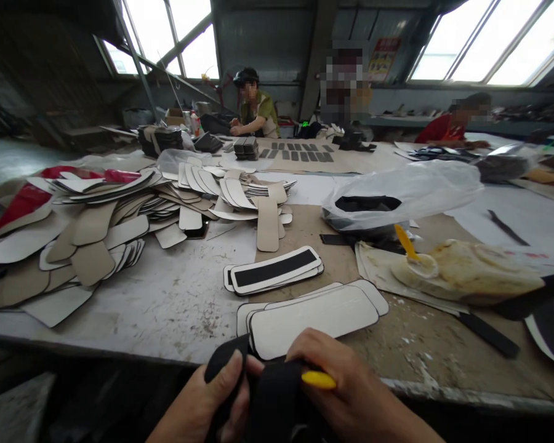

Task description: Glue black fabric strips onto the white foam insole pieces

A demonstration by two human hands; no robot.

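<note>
My left hand (216, 397) is closed at the table's front edge, its thumb pressed on a black fabric strip (228, 363). The strip looks wide and flat, and it bends in a loop below the edge. Close beside it, my right hand (337, 381) is closed around a tool with a yellow handle (319, 380); its working end is hidden. A black fold of the strip (274, 394) lies between the hands. Just beyond them is a small stack of white rounded panels (314, 320). Farther back lie panels with a black strip along the middle (277, 271).
A large heap of loose white and beige panels (92, 264) covers the left side. To the right are a clear plastic bag (425, 191), a stained glue bottle (484, 271) with a yellow stick (405, 242) and a black strip (489, 335). People work across the table.
</note>
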